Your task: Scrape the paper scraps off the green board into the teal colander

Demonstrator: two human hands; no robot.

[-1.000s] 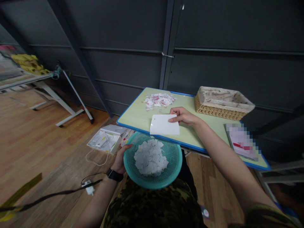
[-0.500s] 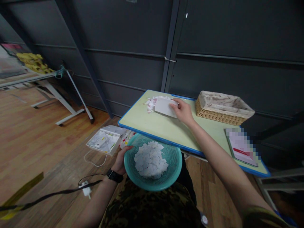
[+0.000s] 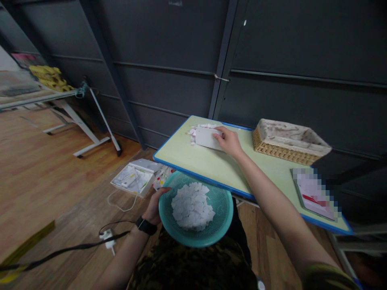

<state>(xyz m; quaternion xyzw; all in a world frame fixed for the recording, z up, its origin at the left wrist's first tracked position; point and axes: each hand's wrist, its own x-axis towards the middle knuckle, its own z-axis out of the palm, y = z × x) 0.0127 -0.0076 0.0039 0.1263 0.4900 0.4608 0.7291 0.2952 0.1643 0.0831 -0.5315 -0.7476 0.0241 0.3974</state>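
My left hand is closed on the left rim of a teal plastic mesh basket, held below the table's front edge. Inside it lies a heap of torn white paper pieces. My right hand grips the right end of a flat white card between thumb and fingers. The card is tilted over a small pile of paper scraps on the pale yellow-green table with a blue edge, and it hides part of that pile.
A lined wicker basket stands at the table's back right, with a partly blurred tablet-like flat item in front of it. On the floor at left are an open white box, a white plug and a black cable. Dark panels rise behind.
The card in my right hand has swung down lower over the scraps, showing its face more. The whole view has shifted slightly; my left hand still holds the basket.
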